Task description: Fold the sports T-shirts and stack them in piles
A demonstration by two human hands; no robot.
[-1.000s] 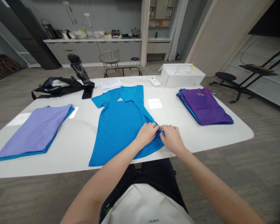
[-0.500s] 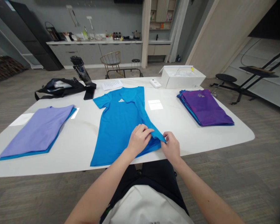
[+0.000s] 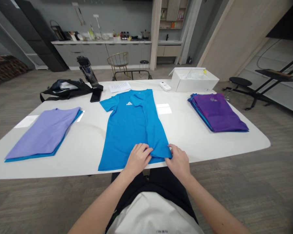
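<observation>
A blue T-shirt (image 3: 127, 130) with a small white logo lies on the white table in front of me, its collar pointing away. The right side is folded inward over the front, and the left sleeve sticks out. My left hand (image 3: 138, 157) pinches the inner edge of the folded flap near the hem. At the hem's right corner, my right hand (image 3: 178, 159) grips the fabric between thumb and fingers. Both hands rest close to the table's front edge.
A lavender shirt (image 3: 45, 130) lies folded on blue cloth at left; a purple shirt (image 3: 217, 112) tops a folded stack at right. Farther back are a black bag (image 3: 65, 89), bottle (image 3: 88, 71), phone (image 3: 96, 95), paper (image 3: 119, 86), small white device (image 3: 165, 86) and white box (image 3: 194, 79).
Both hands have brought the folded flap down toward the hem, and it now lies flatter. My left hand has moved nearer the table's front edge. The view has shifted slightly.
</observation>
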